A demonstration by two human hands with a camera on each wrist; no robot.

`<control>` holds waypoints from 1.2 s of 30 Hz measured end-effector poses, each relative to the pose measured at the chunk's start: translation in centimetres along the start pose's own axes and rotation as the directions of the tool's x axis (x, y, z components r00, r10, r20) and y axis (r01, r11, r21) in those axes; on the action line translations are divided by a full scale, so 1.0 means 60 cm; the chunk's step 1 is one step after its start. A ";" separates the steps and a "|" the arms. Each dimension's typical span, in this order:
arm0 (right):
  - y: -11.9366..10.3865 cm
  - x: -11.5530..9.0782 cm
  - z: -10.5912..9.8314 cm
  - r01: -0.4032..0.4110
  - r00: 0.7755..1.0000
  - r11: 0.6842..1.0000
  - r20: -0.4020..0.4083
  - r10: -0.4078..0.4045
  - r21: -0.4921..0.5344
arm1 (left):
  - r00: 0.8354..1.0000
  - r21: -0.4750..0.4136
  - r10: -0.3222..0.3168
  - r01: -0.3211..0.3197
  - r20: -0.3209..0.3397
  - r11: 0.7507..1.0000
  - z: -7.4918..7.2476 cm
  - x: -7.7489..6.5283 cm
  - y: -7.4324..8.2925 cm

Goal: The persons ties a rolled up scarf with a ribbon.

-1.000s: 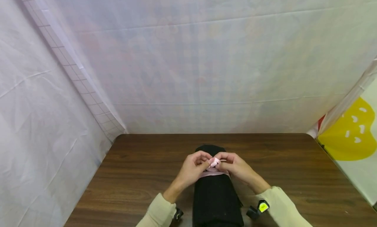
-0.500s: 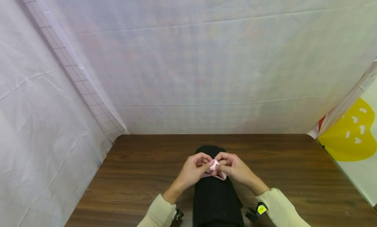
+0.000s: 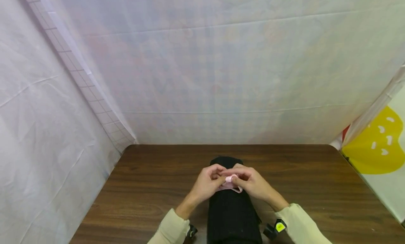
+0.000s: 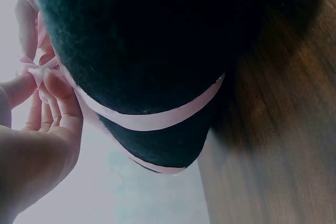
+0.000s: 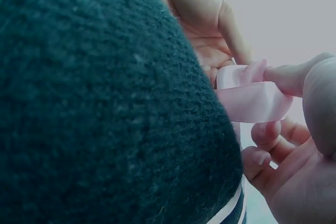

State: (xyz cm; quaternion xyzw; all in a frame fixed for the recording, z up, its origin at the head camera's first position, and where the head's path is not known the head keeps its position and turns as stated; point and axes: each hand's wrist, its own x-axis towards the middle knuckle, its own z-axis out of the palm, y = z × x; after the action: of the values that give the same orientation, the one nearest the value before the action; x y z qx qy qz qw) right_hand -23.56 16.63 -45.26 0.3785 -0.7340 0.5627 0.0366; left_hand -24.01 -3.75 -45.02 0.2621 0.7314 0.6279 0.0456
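Note:
A roll of dark knitted fabric [image 3: 234,216] lies lengthwise on the wooden table, black in the head view and dark green in the wrist views. Pink satin ribbon [image 4: 157,120] goes around it in bands. On top of the roll, my left hand [image 3: 204,183] pinches the gathered ribbon [image 3: 229,179] between thumb and fingers. From the other side my right hand [image 3: 255,185] has its thumb on a ribbon loop [image 5: 254,102], its index finger reaching across toward the left fingers. The fingers partly hide the crossing of the ribbon.
The brown wooden table [image 3: 152,187] spreads to both sides of the roll. White sheeting [image 3: 215,78] hangs behind its far edge and along the left. A yellow shape [image 3: 376,145] on a pale surface shows at the right.
My right index finger has moved left across the ribbon toward the left hand. The ribbon loop between the hands has changed shape. The left hand and the roll stay almost in place.

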 end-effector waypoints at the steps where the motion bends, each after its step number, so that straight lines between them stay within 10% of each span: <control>1: 0.000 -0.001 0.000 0.011 1.000 1.000 -0.009 -0.012 -0.027 | 1.000 0.013 0.004 -0.004 -0.003 1.000 0.000 0.000 0.000; 10: 0.004 -0.001 -0.002 0.078 0.994 0.996 -0.068 -0.081 -0.037 | 0.999 0.100 0.003 0.001 -0.043 0.995 0.001 -0.010 0.051; 18: -0.003 -0.001 -0.002 0.002 0.990 0.999 -0.142 -0.009 -0.049 | 0.997 0.111 -0.009 0.017 -0.073 0.994 0.003 0.001 0.003; 36: -0.039 0.000 -0.017 -0.054 0.974 0.998 -0.219 0.049 -0.021 | 0.996 0.199 0.014 0.003 -0.084 0.980 0.006 0.001 0.005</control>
State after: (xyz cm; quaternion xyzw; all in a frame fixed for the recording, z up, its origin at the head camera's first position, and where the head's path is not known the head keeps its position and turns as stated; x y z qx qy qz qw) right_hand -22.57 17.32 -43.02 0.2947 -0.7426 0.5918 0.1076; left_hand -23.81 -3.37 -44.80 0.2401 0.7911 0.5624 -0.0137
